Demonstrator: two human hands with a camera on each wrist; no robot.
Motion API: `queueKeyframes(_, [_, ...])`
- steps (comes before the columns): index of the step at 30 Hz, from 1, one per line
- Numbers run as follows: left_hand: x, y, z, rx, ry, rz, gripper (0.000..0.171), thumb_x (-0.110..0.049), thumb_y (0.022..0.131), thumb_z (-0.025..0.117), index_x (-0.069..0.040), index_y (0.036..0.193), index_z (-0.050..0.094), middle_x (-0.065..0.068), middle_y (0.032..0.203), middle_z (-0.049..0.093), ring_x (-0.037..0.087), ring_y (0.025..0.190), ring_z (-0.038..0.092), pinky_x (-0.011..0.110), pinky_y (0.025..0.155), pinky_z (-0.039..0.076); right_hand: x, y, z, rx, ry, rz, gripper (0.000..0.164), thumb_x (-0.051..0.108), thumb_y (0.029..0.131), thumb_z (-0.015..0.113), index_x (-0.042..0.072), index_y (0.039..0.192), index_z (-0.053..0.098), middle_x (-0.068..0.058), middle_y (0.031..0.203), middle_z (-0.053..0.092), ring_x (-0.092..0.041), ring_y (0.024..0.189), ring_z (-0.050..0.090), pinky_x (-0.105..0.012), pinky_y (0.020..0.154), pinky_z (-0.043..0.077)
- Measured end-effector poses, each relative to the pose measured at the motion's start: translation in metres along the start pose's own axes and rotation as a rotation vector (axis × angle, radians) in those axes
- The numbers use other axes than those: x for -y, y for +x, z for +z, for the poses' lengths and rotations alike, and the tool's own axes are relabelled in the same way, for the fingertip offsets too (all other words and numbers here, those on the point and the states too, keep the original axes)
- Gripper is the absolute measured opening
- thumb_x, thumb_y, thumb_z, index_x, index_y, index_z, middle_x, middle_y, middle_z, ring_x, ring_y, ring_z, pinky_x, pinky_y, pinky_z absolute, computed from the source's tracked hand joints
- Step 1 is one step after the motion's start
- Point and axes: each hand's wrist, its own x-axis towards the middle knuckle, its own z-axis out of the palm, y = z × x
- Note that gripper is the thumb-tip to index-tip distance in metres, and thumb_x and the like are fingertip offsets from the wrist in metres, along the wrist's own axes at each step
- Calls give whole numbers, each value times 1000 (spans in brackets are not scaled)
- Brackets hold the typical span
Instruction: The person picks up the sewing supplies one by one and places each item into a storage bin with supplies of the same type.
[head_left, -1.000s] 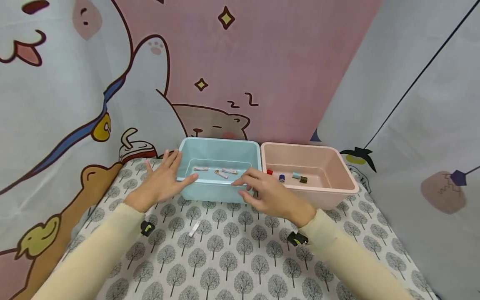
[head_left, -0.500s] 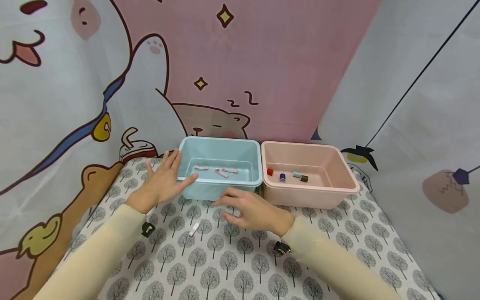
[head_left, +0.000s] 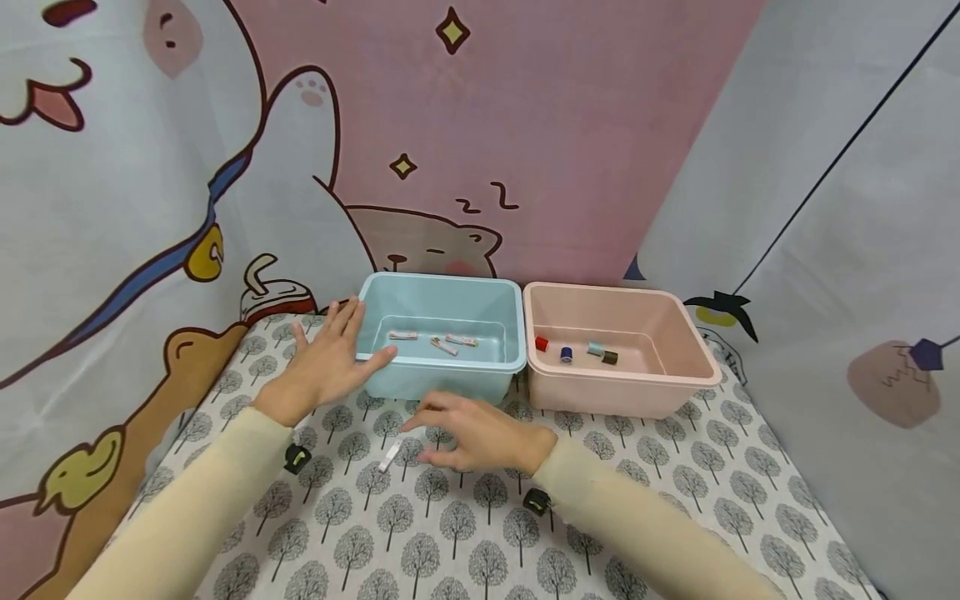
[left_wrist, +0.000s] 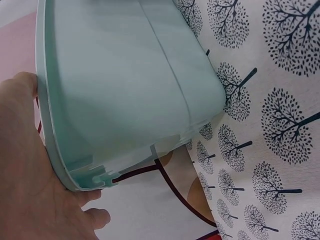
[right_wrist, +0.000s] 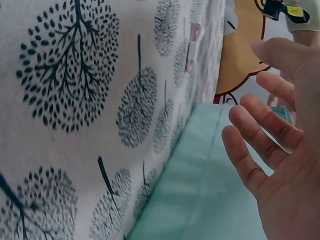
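Observation:
My left hand [head_left: 322, 362] rests at the left front corner of a light blue plastic bin [head_left: 442, 377], thumb along the front rim and fingers stretched along the left side. In the left wrist view, the bin's wall [left_wrist: 120, 85] lies beside that hand. Several small pinkish strips [head_left: 403, 336] are inside the bin. A similar thin strip [head_left: 390, 457], pink with a white band [right_wrist: 192, 50] around its middle, lies on the cloth before it. My right hand [head_left: 472, 433] hovers just right of this strip, fingers loosely bent, holding nothing.
A pink bin [head_left: 622, 393] stands right beside the blue one, with several small thread spools [head_left: 566, 355] in red, blue, light blue and dark green. Both bins stand on a tree-patterned cloth [head_left: 450, 533]. A cartoon-printed curtain [head_left: 570, 150] hangs close behind.
My right hand has moved from over the blue bin's front rim down and left, close to the strip on the cloth. The left hand has stayed at the bin's corner.

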Motion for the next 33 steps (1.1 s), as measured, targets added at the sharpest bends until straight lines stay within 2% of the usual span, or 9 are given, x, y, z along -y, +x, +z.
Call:
queueKeyframes(8, [-1,3,1,3,-3,-3,111,-82,115,36,-6,188,2,15,198,-5,49,183,-6,94,130,-16,-4,11,15,74,2,23,65,53,106,83,32,165,65,-4,169,64,-17,153,63,-36,128,57])
queueKeyframes(11, [-1,3,1,3,-3,-4,113,-86,114,33,-6,188,2,15,198,-5,49,183,-6,94,130,-16,-6,16,21,98,-13,18,71,57,104,85,31,167,64,1,168,63,-14,154,61,-36,131,54])
queueKeyframes(13, [-1,3,1,4,-3,-4,115,-89,112,31,-6,188,2,15,198,-4,49,183,-6,94,130,-16,-7,20,25,107,-16,11,75,59,102,87,30,167,64,2,167,63,-12,146,64,-35,131,55])
queueKeyframes(16, [-1,3,2,4,-3,-4,117,-90,112,29,-7,188,1,15,198,-4,49,183,-6,94,130,-16,-8,26,31,122,-11,7,81,60,98,89,30,168,63,2,167,62,-11,143,65,-35,130,55])
queueKeyframes(21, [-1,5,3,4,-2,-3,116,-90,112,30,-7,188,1,15,198,-4,50,183,-5,95,129,-16,-9,33,38,144,-2,14,86,61,94,93,31,168,63,1,169,61,-14,154,61,-37,132,53])
queueKeyframes(28, [-2,5,4,-6,-9,4,116,-89,112,32,-7,188,1,15,198,-4,51,183,-4,95,129,-16,-10,41,46,167,-32,20,83,65,96,91,33,168,63,3,168,62,-15,153,60,-35,131,53])
queueKeyframes(33, [0,3,3,-2,-14,-3,116,-89,112,33,-8,188,0,16,198,-5,51,183,-5,96,129,-15,-7,45,48,183,-43,17,67,62,100,88,37,159,71,5,165,64,-14,153,60,-35,128,56])
